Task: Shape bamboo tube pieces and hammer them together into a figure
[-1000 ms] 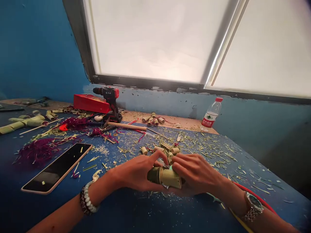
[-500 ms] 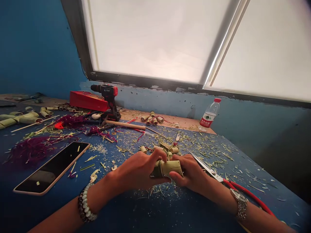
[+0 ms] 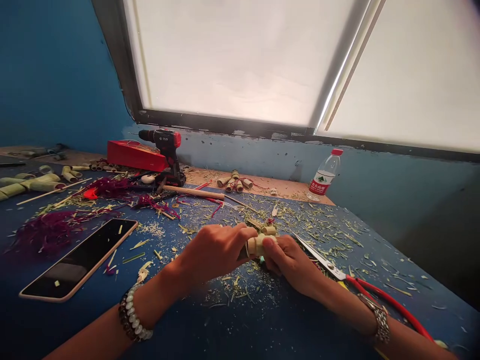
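My left hand [image 3: 213, 252] and my right hand [image 3: 287, 262] meet over the blue table top [image 3: 180, 320], both gripping a pale bamboo tube [image 3: 257, 245]. Fingers of both hands hide most of the tube, and only its light middle shows between them. Just beyond my hands lie short cut bamboo pieces [image 3: 268, 230]. Steel scissors with red handles [image 3: 322, 264] rest against the outer side of my right hand. A beaded bracelet circles my left wrist, and a metal watch sits on my right.
Green and purple shavings cover the table. A phone [image 3: 77, 260] lies left, beside purple fibres [image 3: 48, 233]. Further back stand a cordless drill [image 3: 165, 150], a red box [image 3: 137, 155], a wooden-handled tool [image 3: 193, 192], bamboo pieces [image 3: 234, 181] and a plastic water bottle [image 3: 324, 173].
The bamboo tube has turned and moved up the picture, and now shows less between my hands. My hands have closed in around it. The scissors have stayed beside my right hand.
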The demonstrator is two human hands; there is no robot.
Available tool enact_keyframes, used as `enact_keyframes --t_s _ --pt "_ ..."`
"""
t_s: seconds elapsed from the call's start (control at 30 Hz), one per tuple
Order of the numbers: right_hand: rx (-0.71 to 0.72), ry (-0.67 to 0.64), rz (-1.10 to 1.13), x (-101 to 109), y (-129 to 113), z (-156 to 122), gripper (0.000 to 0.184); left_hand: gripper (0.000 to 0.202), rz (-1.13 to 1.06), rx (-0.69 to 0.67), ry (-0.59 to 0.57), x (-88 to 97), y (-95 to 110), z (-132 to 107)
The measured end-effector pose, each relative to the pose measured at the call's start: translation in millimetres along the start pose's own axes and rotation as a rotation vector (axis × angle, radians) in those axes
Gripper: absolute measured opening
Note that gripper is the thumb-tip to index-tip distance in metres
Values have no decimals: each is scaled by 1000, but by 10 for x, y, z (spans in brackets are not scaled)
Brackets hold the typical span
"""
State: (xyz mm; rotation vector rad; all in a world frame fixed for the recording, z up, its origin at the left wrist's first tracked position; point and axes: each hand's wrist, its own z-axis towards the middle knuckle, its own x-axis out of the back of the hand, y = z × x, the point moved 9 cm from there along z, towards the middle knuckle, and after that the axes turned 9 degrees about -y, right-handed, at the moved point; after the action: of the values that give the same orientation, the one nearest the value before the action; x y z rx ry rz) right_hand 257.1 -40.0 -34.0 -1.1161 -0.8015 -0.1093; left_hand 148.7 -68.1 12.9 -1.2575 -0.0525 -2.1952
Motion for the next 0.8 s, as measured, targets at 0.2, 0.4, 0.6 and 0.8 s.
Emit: enact_keyframes --t_s 0.2,0.4,0.6,0.8 --pt "12 11 -118 69 -89 -1 48 34 -145 1 -64 -74 -48 -23" --pt "31 18 -199 73 -194 -49 31 38 -198 11 -138 -190 -47 -55" --pt "40 41 -64 32 -191 -71 28 32 -198 2 -129 -199 3 -29" --pt "80 126 40 8 -137 -11 29 33 -189 70 -129 -178 -10 1"
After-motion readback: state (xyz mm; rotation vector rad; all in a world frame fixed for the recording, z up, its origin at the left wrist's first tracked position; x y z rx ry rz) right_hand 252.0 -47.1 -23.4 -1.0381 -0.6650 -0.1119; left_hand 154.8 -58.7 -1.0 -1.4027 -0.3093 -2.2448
